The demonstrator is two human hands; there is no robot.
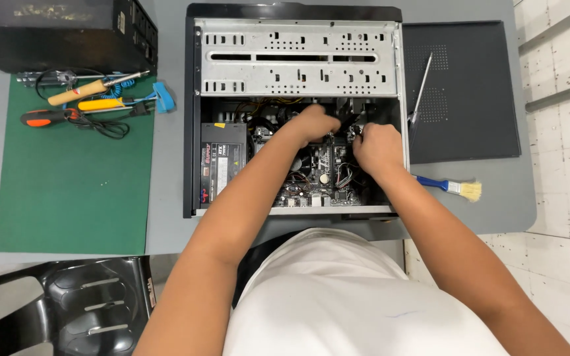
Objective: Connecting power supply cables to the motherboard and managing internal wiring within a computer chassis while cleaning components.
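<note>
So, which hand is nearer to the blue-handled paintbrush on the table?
Right. The right hand is inside the open computer case, just left of the paintbrush; the left hand is farther left.

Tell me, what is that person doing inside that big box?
A person has both hands deep inside an open computer case lying flat on a grey table. The left hand and right hand are down among the wires and the circuit board; what the fingers hold is hidden. The case's dark side panel lies to the right, with a paintbrush near it. Tools rest on a green mat.
</note>
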